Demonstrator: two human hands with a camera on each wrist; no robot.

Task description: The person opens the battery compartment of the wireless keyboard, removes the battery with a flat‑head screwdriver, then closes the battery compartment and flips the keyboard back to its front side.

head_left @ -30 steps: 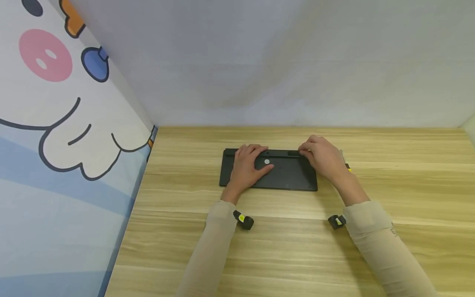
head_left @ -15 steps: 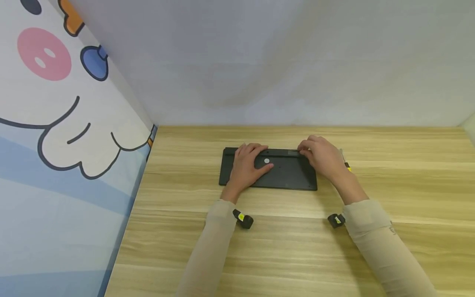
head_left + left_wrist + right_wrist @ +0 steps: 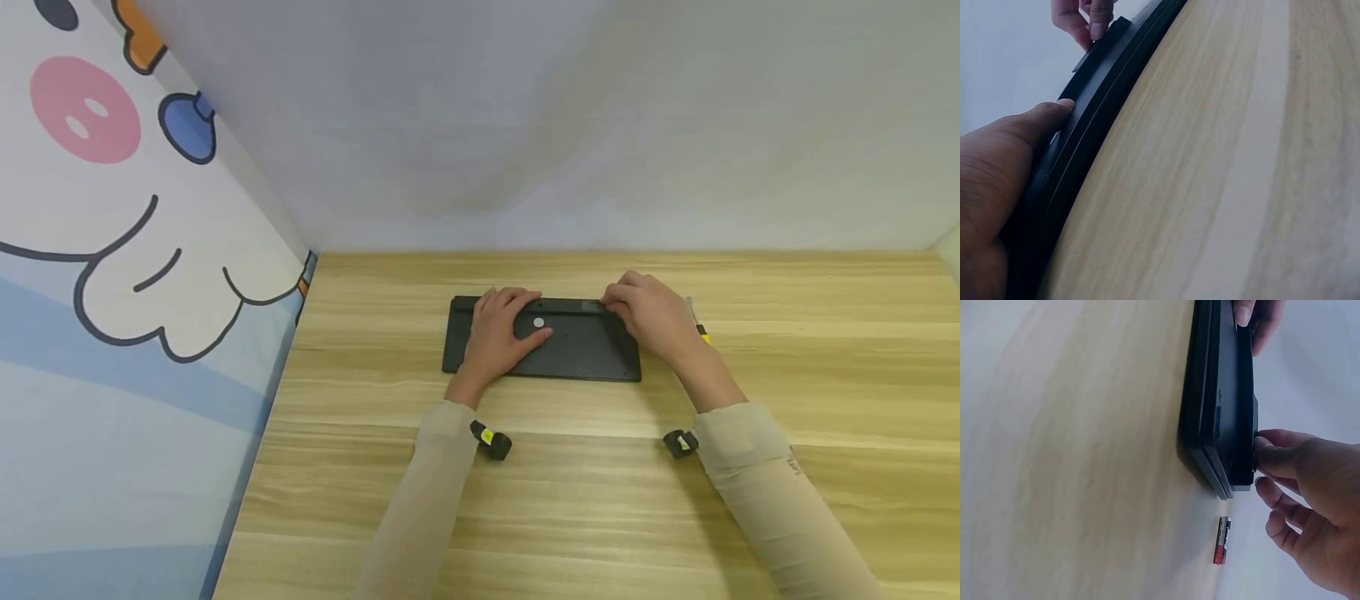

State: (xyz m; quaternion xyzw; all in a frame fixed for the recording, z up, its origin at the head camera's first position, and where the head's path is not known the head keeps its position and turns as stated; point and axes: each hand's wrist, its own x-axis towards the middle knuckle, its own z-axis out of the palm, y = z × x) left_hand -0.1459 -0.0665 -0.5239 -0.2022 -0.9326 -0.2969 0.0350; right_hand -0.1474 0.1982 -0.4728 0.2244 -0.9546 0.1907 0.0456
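Observation:
A black keyboard [image 3: 585, 350] lies face down on the wooden table, with a raised bar along its far side and a round white spot on its underside. My left hand [image 3: 497, 337] grips its left half, the thumb on the underside and fingers at the far edge. At the right end of the bar, my right hand [image 3: 651, 317] pinches a thin dark piece, seemingly the battery cover [image 3: 1082, 59]; its fingertips partly hide it. The right wrist view shows a red and black battery [image 3: 1222, 540] just beyond the keyboard's end.
A screwdriver [image 3: 701, 330] with a yellow and black handle lies behind the right hand, partly hidden. Black wrist cameras jut from both sleeves. The table [image 3: 570, 517] meets a pale wall at the back; a cartoon-printed panel [image 3: 150, 400] stands at left.
Where the bar's right end showed a dark patch beside the right fingertips, it now looks lighter grey. Both hands have hardly moved; the head view has shifted slightly.

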